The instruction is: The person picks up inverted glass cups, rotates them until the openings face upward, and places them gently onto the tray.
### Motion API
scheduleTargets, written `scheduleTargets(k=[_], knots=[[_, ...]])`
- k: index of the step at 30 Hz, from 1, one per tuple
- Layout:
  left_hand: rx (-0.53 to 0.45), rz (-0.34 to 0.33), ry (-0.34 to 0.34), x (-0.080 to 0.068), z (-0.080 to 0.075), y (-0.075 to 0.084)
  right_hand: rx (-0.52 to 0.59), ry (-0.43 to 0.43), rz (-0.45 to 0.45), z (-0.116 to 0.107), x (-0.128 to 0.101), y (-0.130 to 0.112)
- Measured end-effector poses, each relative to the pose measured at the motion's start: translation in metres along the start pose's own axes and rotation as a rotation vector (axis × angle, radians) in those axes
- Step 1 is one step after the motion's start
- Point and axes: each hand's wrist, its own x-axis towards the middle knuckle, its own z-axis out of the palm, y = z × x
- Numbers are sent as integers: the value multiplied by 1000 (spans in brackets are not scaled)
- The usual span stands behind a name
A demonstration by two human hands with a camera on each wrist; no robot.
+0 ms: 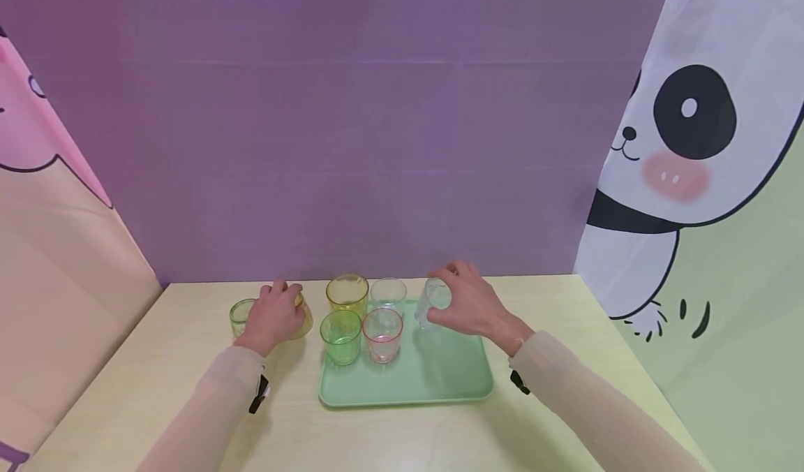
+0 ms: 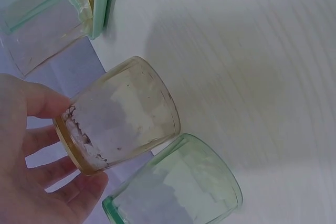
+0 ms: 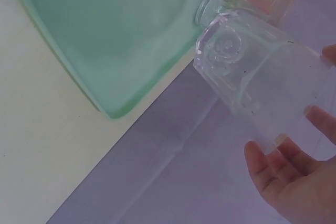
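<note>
My left hand (image 1: 274, 313) grips a yellow glass (image 1: 303, 316) left of the green tray (image 1: 440, 381); it is tilted, its rim toward my fingers (image 2: 37, 142). A green glass (image 1: 240, 315) stands beside it on the table, and both the yellow glass (image 2: 123, 114) and the green glass (image 2: 178, 187) fill the left wrist view. My right hand (image 1: 455, 301) holds a clear glass (image 1: 433, 303), tilted, over the tray's back right part. In the right wrist view the clear glass (image 3: 252, 77) shows its base, with my fingers (image 3: 283, 174) round its rim.
On the tray's left half stand a yellow glass (image 1: 347, 294), a clear glass (image 1: 388, 295), a green glass (image 1: 341, 336) and a pink glass (image 1: 382, 334). A purple wall (image 1: 377, 144) closes the table's back. Printed curtains hang at both sides.
</note>
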Motion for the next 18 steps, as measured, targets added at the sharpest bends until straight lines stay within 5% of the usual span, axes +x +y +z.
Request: scheduleTargets(k=[18], knots=[[10,-10,5,1,3,-3,-29,78,-54,27,17,3]])
